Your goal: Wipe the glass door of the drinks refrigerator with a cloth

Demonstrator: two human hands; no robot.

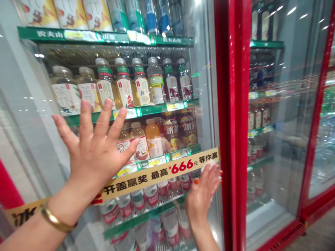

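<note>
My left hand [95,146] is raised flat against the glass door [201,104] of a drinks fridge, fingers spread wide, holding nothing; a gold bangle [53,219] circles its wrist. Lower down, my right hand [202,191] presses on the glass near the red door frame [231,122], fingers stretched out, with orange-painted nails. A yellow banner sticker [157,172] reading 666 runs across the glass between the hands. Behind the glass, tea bottles [123,85] line one green shelf and iced-tea and juice bottles [167,134] another.
A second glass-door fridge [277,122] with a red frame stands to the right, holding more bottles. Red-capped water bottles [146,198] fill the lower shelves. A strip of floor [321,233] shows at the bottom right.
</note>
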